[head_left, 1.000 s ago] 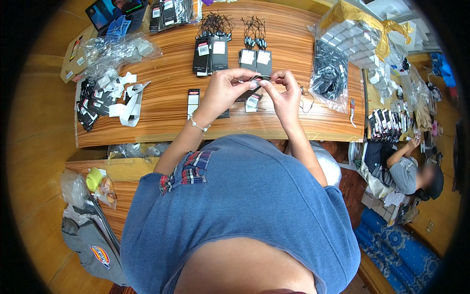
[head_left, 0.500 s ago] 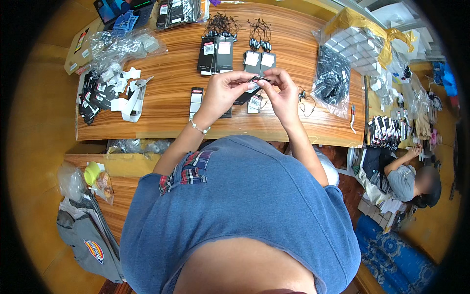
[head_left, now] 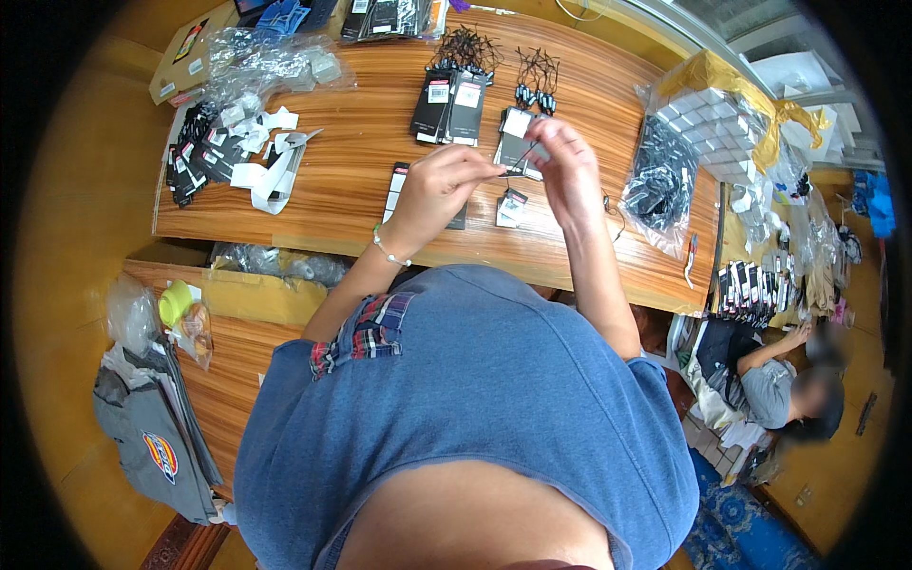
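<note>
Over the near part of the table, my left hand (head_left: 444, 182) is closed in a pinch on a thin black cord (head_left: 518, 169). My right hand (head_left: 570, 176) has its thumb and fingers together at the cord's upper end, a little to the right. Just below them is a small black hang tag (head_left: 511, 209) with a white sticker; whether it hangs from the cord or lies on the wood I cannot tell. Beyond my right hand lie grey-black tags (head_left: 511, 138) with white stickers and bunched cords. Further left is a fanned stack of larger black tags (head_left: 449, 112), also corded.
Tags and curled white paper strips (head_left: 275, 180) cover the table's left side. At right lie a plastic bag of black cords (head_left: 662, 176), red-handled snips (head_left: 691, 261) and a wrapped block of white boxes (head_left: 712, 114). A co-worker (head_left: 774, 389) sits at the lower right.
My hands have moved apart, the right one rising away from the left with the cord between them. The dark tag they held together is no longer between my fingertips. The whole view has shifted slightly.
</note>
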Motion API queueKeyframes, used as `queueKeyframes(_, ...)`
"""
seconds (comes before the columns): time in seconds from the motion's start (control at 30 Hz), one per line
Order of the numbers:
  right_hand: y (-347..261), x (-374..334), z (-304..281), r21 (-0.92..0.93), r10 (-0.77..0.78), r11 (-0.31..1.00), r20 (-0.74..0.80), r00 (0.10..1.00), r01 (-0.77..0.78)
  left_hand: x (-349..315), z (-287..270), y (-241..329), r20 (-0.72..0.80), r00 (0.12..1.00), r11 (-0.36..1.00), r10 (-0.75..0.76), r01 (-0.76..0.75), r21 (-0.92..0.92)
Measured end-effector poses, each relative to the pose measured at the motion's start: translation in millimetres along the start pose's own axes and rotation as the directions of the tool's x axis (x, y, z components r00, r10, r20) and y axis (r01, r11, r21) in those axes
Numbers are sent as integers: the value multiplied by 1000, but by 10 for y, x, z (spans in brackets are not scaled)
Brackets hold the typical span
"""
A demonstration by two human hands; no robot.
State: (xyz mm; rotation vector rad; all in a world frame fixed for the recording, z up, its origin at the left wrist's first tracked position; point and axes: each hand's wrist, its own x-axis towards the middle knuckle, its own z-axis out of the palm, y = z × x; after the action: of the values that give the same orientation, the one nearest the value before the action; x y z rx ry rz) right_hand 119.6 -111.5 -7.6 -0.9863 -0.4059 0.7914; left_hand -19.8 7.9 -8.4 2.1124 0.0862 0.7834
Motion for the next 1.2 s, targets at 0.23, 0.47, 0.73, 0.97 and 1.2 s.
queueKeyframes(0.23, -203, 14, 238, 131, -88, 989, 177, 980, 65, -148, -147, -337, 103, 966, 971, -237, 239, -15)
queueKeyframes(0.47, -108, -94, 241, -112, -29, 993, 112, 993, 42, -541, -600, -1379, 235, 821, 816, -520, 396, 421)
queueKeyframes(0.73, -46, -129, 260, -178, 63, 983, 126, 990, -40, -731, -527, -1418, 178, 868, 780, -464, 305, 547)
queueKeyframes(0.97, 95, -117, 332, -194, 107, 978, 176, 979, -72, -793, -525, -1461, 114, 892, 775, -438, 310, 551)
queueKeyframes(1.2, 194, -150, 407, -242, 113, 968, 209, 971, -61, -714, -497, -1239, -22, 765, 764, -643, 640, -78)
